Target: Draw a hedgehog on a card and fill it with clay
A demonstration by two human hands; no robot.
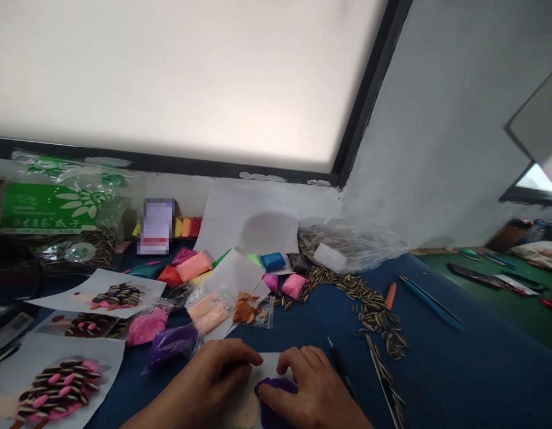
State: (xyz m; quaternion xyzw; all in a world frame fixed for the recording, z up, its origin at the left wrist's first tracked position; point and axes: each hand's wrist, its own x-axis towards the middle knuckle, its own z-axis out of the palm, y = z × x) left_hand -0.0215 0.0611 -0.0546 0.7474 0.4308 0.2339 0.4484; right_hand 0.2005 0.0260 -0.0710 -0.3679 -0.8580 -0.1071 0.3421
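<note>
My right hand (309, 384) is over a flattened lump of purple clay (278, 411), its thumb pressing on the clay's left edge and its other fingers curled at the top. Under the clay lies a white sheet of paper (271, 360), with a patch of pale peach clay (246, 411) beside the purple. My left hand (217, 375) rests at the left side of the sheet, fingers bent and a gap showing between index finger and thumb; nothing is visible in it. The lower part of the sheet is cut off by the frame.
Sunflower seeds (365, 298) curve across the blue table, beside tweezers (383, 381), a black pen (340, 363) and a blue tool (432, 301). Left stand finished seed-and-clay pictures (61, 387), a purple clay bag (171, 345) and several coloured clay packets (194, 266). A phone (156, 226) leans behind.
</note>
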